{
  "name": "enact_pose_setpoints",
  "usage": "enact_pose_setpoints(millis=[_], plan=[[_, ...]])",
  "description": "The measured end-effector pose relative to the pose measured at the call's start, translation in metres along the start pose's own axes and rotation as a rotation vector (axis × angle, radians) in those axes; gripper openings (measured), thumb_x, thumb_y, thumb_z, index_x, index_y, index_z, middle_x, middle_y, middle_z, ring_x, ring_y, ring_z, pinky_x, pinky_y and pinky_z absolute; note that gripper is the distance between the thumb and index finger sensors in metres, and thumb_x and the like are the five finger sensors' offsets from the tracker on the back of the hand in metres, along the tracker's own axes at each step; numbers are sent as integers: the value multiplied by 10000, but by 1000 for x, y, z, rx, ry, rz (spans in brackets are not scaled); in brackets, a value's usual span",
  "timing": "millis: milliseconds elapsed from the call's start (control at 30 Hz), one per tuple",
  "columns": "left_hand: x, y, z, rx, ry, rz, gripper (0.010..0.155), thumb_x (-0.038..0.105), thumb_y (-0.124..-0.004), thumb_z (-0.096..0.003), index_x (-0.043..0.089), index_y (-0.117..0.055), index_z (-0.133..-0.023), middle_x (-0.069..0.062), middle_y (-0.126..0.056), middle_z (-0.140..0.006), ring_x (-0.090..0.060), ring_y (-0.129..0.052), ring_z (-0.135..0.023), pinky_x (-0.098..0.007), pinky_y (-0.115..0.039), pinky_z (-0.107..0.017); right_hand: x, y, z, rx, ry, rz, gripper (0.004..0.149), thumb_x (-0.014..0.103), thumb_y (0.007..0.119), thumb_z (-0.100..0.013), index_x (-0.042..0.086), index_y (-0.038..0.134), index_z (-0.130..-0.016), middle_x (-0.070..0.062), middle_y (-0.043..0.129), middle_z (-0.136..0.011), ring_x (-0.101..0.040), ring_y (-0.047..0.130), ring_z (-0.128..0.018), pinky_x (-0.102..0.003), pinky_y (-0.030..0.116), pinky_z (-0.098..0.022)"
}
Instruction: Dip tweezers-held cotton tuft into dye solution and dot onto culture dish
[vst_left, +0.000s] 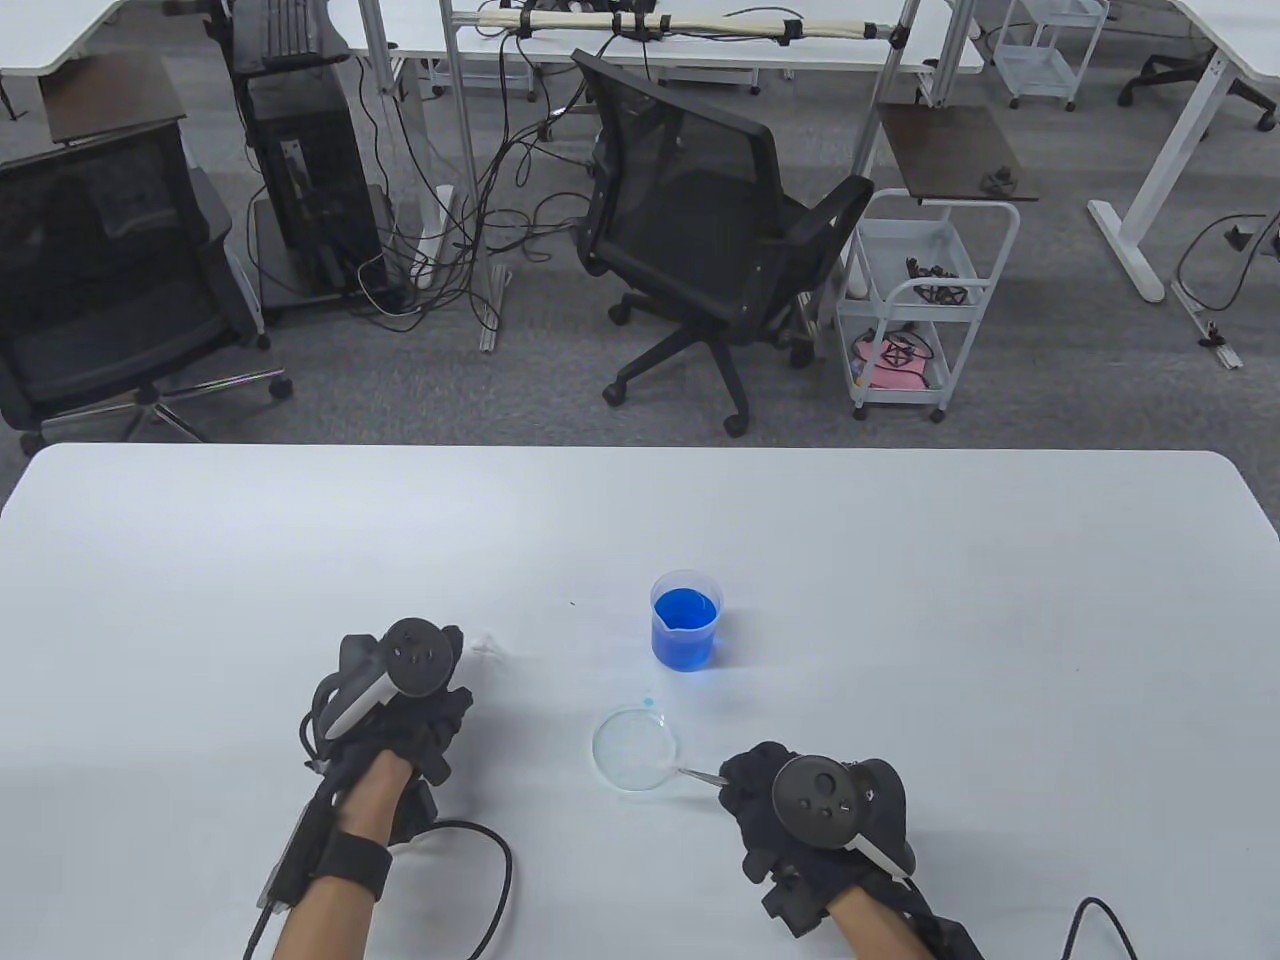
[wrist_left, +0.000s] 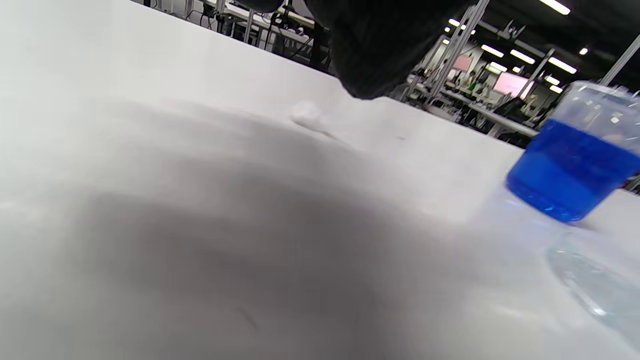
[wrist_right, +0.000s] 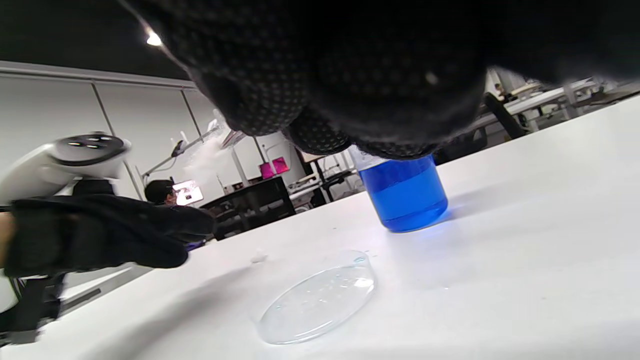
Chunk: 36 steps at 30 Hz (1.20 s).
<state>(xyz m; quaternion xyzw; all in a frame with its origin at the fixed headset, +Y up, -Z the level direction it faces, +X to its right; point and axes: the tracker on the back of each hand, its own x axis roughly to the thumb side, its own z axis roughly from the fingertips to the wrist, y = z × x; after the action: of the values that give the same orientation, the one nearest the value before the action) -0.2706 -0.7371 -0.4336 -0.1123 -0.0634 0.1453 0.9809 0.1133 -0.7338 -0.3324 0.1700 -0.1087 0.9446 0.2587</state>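
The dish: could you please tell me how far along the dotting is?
Done: faint bluish specks already mark the dish. In hand: the right hand holds tweezers at its rim. Left: more dips in the beaker; a cotton tuft lies by the left hand.

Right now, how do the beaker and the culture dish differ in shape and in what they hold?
The beaker is tall and upright, while the culture dish is flat and shallow. The beaker holds deep blue liquid; the culture dish looks nearly colourless, with only faint specks inside. The beaker stands farther from the person; the culture dish lies nearer, beside the right hand. Both are clear and rest on the white table.
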Motion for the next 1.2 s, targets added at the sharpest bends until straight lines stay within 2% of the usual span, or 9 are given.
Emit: enact_pose_setpoints(millis=[167, 300, 533, 633, 767, 967, 1100, 1200], plan=[[8, -3, 48, 73, -48, 29, 645, 296, -813, -582, 112, -502, -1116, -287, -385, -1195, -569, -336, -1028, -752, -292, -673, -9, 2, -3, -11, 43, 41, 405, 269, 917, -268, 10, 1040, -553, -247, 1026, -566, -163, 998, -201, -316, 911, -83], [11, -12, 71, 111, -61, 25, 623, 305, -816, -585, 95, -545, -1105, -293, -404, -1192, -573, -337, -1028, -755, -289, -673, -13, 6, -4, -12, 70, 79, 404, 267, 921, -269, 10, 1039, -558, -248, 1026, -571, -165, 999, -202, -319, 911, -84], [17, -27, 73, 105, -100, -62, 576, 327, -815, -583, 74, -631, -1067, -292, -461, -1178, -573, -367, -1019, -750, -304, -671, -14, -1, -8, -50, 114, 119, 399, 258, 934, -265, 2, 1053, -548, -256, 1033, -565, -173, 1002, -194, -327, 910, -79], [19, -35, 69, 30, -100, -51, 550, 336, -805, -585, 71, -667, -1047, -289, -469, -1175, -573, -365, -1017, -747, -302, -672, -9, -11, -19, -75, 124, 181, 397, 257, 937, -263, 2, 1056, -543, -257, 1035, -561, -175, 1001, -191, -327, 907, -76], [21, -35, 70, 2, -136, -3, 503, 337, -800, -586, 50, -733, -995, -290, -515, -1159, -571, -381, -1014, -743, -311, -673, -1, -22, -42, -93, 159, 294, 395, 259, 936, -264, 4, 1057, -540, -253, 1038, -557, -172, 998, -188, -325, 904, -75], [15, -31, 69, 16, -154, 68, 487, 331, -800, -585, 38, -752, -971, -299, -529, -1149, -576, -387, -1008, -744, -314, -670, 16, -37, -103, -107, 212, 454, 395, 261, 936, -266, 7, 1056, -543, -250, 1035, -563, -172, 996, -193, -324, 901, -80], [15, -30, 69, 16, -172, 105, 497, 332, -796, -587, 41, -737, -986, -302, -518, -1152, -579, -377, -1007, -743, -312, -669, 22, -30, -143, -73, 209, 577, 395, 259, 938, -264, 7, 1056, -544, -248, 1034, -570, -176, 994, -197, -329, 898, -84], [15, -31, 69, 11, -178, 114, 502, 331, -794, -589, 43, -728, -994, -305, -511, -1154, -581, -372, -1006, -744, -309, -669, 25, -17, -159, -14, 198, 669, 394, 260, 938, -262, 12, 1057, -545, -244, 1034, -572, -178, 992, -200, -330, 897, -90]])
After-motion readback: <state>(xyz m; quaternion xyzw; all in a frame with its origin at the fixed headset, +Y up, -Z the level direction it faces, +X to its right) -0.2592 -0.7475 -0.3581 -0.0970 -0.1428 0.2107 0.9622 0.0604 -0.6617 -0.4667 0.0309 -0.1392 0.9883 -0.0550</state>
